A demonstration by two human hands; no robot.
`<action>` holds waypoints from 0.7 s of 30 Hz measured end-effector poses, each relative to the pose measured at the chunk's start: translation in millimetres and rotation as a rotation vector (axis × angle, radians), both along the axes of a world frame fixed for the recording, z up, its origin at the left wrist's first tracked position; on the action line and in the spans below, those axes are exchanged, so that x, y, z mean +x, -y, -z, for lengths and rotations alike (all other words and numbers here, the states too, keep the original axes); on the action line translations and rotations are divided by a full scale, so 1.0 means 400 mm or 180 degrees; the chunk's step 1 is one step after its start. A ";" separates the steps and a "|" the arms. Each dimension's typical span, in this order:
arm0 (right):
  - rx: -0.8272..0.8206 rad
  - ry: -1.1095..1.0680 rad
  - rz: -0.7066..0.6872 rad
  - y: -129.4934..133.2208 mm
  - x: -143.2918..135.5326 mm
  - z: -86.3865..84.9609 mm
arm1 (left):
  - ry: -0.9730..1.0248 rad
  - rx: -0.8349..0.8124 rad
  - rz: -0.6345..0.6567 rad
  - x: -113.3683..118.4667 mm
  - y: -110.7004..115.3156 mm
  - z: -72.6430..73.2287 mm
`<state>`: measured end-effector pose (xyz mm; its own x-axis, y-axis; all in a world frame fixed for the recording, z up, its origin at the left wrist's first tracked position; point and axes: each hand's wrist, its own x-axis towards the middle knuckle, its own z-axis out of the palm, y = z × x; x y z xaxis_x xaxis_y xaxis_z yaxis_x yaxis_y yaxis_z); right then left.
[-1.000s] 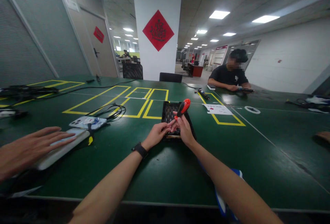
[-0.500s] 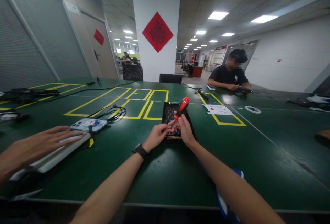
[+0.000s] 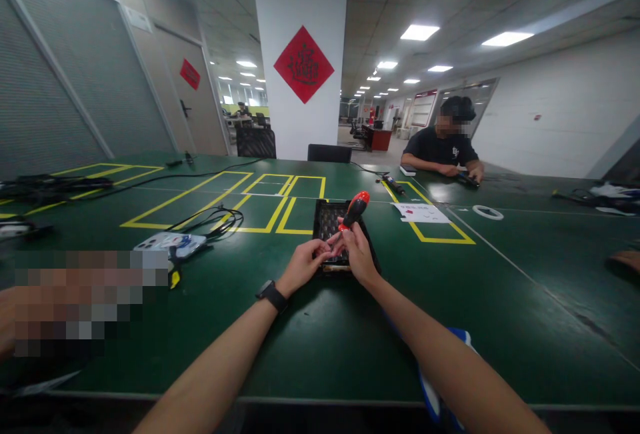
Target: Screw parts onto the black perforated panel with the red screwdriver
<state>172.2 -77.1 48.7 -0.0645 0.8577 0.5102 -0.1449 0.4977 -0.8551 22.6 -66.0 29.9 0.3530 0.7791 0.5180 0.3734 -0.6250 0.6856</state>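
Observation:
My right hand [image 3: 359,253] is wrapped round a screwdriver [image 3: 358,209] with a red and black handle, which leans up and to the right. Its shaft points down to the left, toward the fingertips of my left hand [image 3: 303,266]. The left fingers are pressed together at the lower end of the shaft; whatever small thing they may pinch is hidden. Both hands are over the near part of a black tray [image 3: 325,211] with a patterned inside, standing on the green table [image 3: 310,347]. A dark watch is on my left wrist.
At the left, another person's hand, blurred out, is near a phone [image 3: 170,243] and cables [image 3: 227,219]. A paper sheet [image 3: 423,213] and a white ring [image 3: 488,212] lie right of the tray. Someone sits at the far right [image 3: 443,147]. Blue-white fabric is under my right forearm.
The screwdriver's handle has tilted slightly more to the right and turned, showing more black. My hands stay almost in place. The seated person's hands have shifted.

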 end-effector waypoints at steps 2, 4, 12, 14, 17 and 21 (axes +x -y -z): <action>-0.0018 -0.0006 -0.0035 -0.002 0.001 0.001 | -0.0027 0.0029 0.0034 -0.002 -0.002 0.002; -0.0028 0.0010 -0.0044 -0.003 0.001 0.001 | -0.0044 0.0053 0.0055 -0.003 -0.003 0.003; 0.0042 0.0055 0.0008 0.004 0.000 -0.002 | -0.0012 -0.0015 -0.0059 0.001 -0.004 0.005; 0.0049 0.0070 -0.0034 0.005 0.000 -0.001 | -0.0008 -0.0013 -0.0052 0.001 -0.003 0.007; 0.0032 0.0089 -0.0108 0.004 0.000 0.000 | -0.0023 0.0049 0.0045 -0.002 -0.005 0.008; -0.0028 0.0071 -0.0123 0.001 0.003 0.000 | -0.0106 0.0067 0.0128 -0.005 -0.006 0.006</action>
